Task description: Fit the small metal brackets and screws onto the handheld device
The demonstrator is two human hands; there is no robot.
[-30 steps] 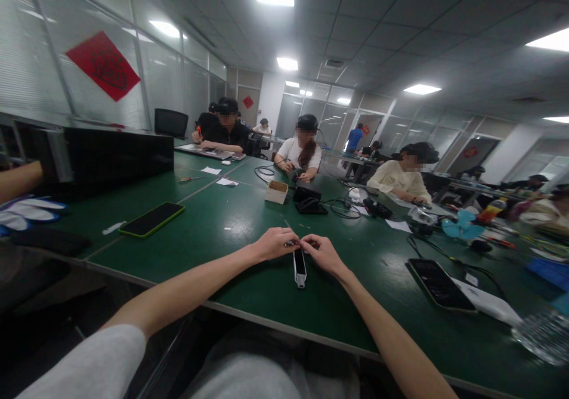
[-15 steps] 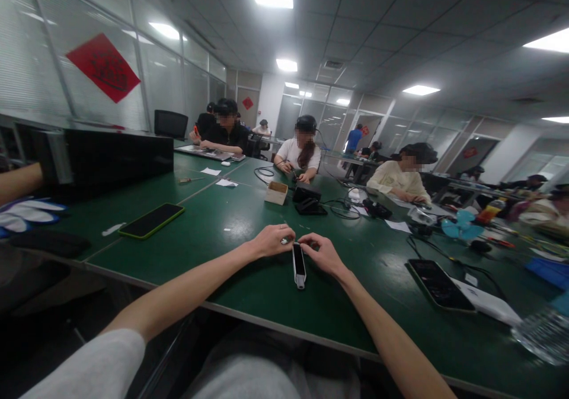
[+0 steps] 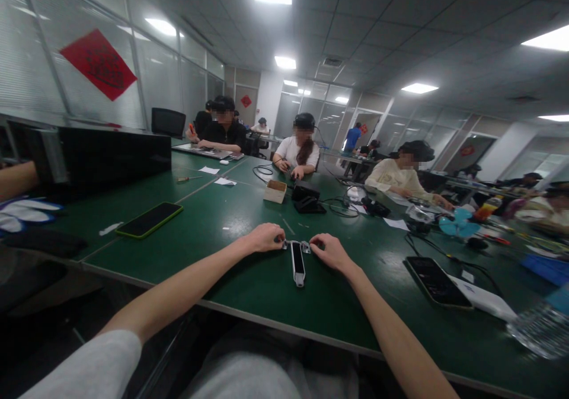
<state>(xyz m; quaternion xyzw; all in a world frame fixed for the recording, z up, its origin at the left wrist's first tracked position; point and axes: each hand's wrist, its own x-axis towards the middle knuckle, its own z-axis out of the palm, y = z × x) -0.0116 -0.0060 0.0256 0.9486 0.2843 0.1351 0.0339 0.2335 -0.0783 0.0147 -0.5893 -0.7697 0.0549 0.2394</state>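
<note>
Two small pieces (image 3: 306, 246) flank the far end of the slim device (image 3: 297, 264) on the green table (image 3: 249, 283); our left hand (image 3: 267, 237) and right hand (image 3: 329, 251) are apart, each close against one piece, perhaps to spread them evenly; whether either grips, we cannot tell. Since half a second ago, our hands have moved farther apart.

1. Left forearm (image 3: 191, 280) reaches up and rightward from the lower left, a pale short sleeve (image 3: 100, 360) ending near the elbow.
2. Left hand (image 3: 267, 238) is bare, its back showing, fingers curled inward toward the right.
3. Right forearm (image 3: 390, 332), bare, slants up and leftward from the bottom edge.
4. Right hand (image 3: 331, 252) faces the left hand, thumb and forefinger bent; the two hands stand apart.
</note>
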